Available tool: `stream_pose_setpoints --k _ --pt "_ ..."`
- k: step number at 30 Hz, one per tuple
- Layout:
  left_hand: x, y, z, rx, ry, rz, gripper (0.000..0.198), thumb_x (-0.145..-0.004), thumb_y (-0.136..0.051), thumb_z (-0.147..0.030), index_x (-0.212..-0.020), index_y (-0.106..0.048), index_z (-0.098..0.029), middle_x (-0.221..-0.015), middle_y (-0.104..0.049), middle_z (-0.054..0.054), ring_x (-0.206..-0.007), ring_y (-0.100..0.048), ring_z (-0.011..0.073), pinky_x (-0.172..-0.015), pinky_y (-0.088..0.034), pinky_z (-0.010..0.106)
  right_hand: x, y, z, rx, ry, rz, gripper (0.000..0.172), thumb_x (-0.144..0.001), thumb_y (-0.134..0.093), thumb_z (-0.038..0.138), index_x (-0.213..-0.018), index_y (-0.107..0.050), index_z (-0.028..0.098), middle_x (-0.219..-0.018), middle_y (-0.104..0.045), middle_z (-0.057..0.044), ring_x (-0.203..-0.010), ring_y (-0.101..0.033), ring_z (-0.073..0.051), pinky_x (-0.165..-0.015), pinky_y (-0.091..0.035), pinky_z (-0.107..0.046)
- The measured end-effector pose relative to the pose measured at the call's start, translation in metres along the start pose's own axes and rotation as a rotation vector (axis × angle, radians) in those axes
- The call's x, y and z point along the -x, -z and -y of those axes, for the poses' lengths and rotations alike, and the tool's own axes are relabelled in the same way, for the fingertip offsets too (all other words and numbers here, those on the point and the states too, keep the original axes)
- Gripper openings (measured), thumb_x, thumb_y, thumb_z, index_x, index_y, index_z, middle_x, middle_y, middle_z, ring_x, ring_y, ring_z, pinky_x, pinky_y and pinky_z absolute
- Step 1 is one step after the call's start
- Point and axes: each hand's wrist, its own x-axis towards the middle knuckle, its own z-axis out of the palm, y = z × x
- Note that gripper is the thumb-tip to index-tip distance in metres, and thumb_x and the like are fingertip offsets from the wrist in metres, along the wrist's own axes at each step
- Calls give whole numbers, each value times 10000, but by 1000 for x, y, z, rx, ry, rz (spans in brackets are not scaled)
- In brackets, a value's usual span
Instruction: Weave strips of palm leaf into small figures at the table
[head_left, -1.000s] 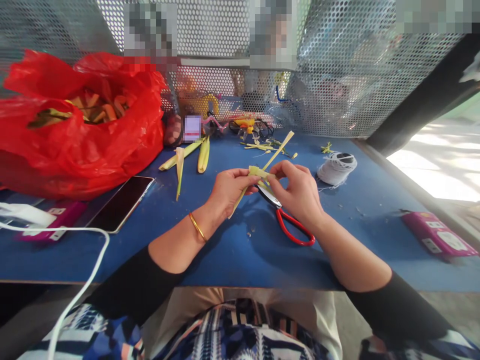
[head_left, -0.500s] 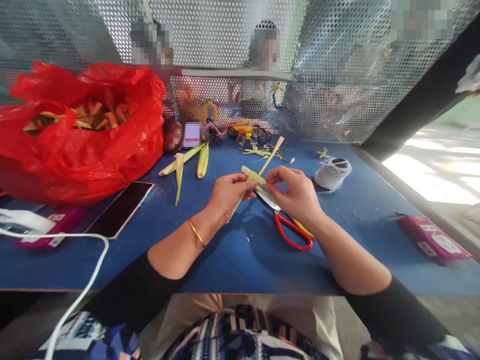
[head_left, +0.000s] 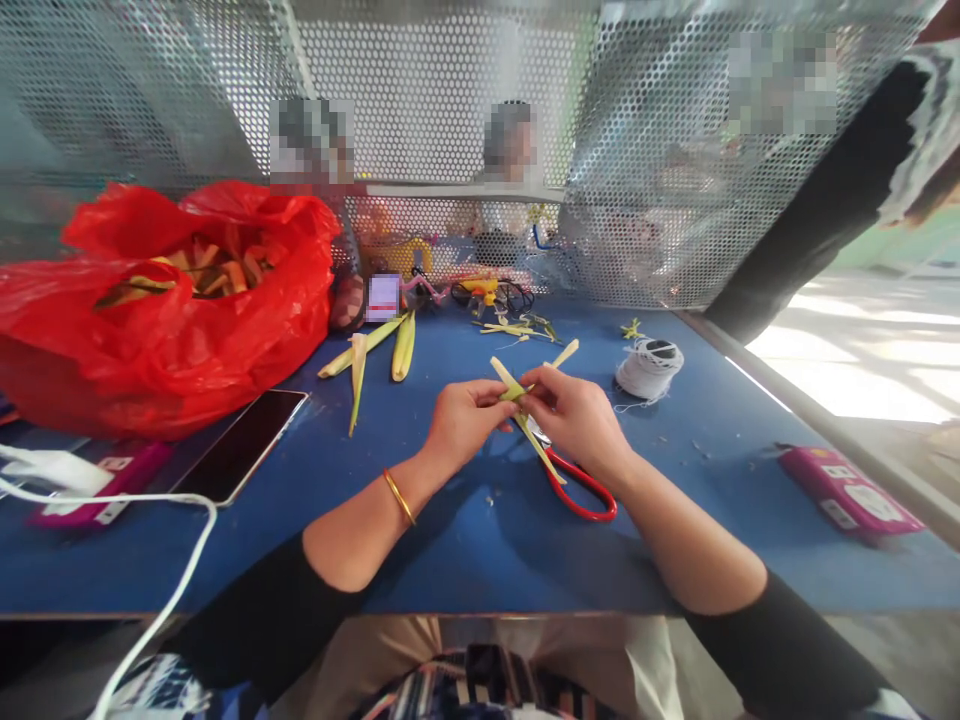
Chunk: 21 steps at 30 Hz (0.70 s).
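My left hand [head_left: 463, 418] and my right hand [head_left: 574, 415] meet above the middle of the blue table [head_left: 450, 520]. Both pinch a folded yellow-green palm leaf strip [head_left: 512, 384]; its ends stick out up-left, up-right and down toward me. My left wrist wears a gold bangle [head_left: 398, 496]. Red-handled scissors [head_left: 574, 487] lie on the table under my right hand, their blades hidden by it.
A red plastic bag [head_left: 169, 300] of leaf pieces sits far left. A phone [head_left: 244, 432], pink boxes [head_left: 97, 480] [head_left: 847, 490] and a white cable [head_left: 150, 520] lie about. Loose leaf strips [head_left: 375, 345] and a white thread spool [head_left: 649, 368] lie farther back. Perforated metal screen [head_left: 465, 130] behind, people beyond it.
The strip has been folded further; its long upper end now looks shorter and one end points down toward me. Both hands stayed together; the view tilted.
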Motion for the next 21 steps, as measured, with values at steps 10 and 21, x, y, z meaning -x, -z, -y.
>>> stream_pose_setpoints --k 10,21 --pt "2 3 -1 -227 108 246 59 -672 -692 -123 -681 -736 -162 -560 -653 2 -448 -565 83 -416 -356 160 -10 -1 -11 -203 -70 36 131 -726 -612 285 -640 -624 187 -564 -553 36 -521 -446 -95 -518 -311 -246" --pt "6 4 -8 -261 181 484 28 -657 -712 -169 -675 -733 -164 -646 -705 36 -411 -522 78 -416 -391 189 -20 3 -19 -701 -215 -294 272 -830 -578 422 -724 -433 218 -605 -612 33 -460 -586 -91 -489 -459 -229"
